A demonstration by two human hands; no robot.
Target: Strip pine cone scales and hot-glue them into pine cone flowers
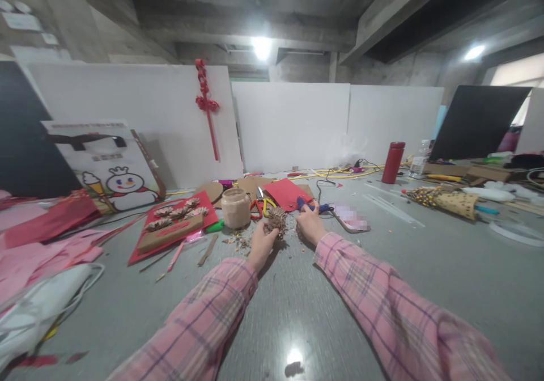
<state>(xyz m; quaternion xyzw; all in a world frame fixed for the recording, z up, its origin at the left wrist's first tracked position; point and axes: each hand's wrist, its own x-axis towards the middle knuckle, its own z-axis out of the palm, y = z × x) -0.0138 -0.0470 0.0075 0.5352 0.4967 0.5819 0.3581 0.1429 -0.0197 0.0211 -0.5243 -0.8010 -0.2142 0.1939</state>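
My left hand [262,244] is closed around a brown craft flower [276,221] with many narrow, dry-looking petals, held just above the table. To its right, my right hand [312,225] is wrapped round a blue tool [325,207], which looks like a hot glue gun with a dark cord; the fingers hide part of it. A red sheet [285,194] lies just beyond both hands. Beside the left hand stands a beige jar [236,208], with yellow-handled pliers [268,206] and a red-handled tool [256,210] next to it. Small brown scraps [242,242] are scattered nearby.
On the left, a red board [181,222] carries several brown flowers. A phone [351,217] lies right of my right hand. Farther right are a red flask [393,163], a plastic bottle [420,159] and a wrapped bouquet [446,202]. White panels [293,126] line the back.
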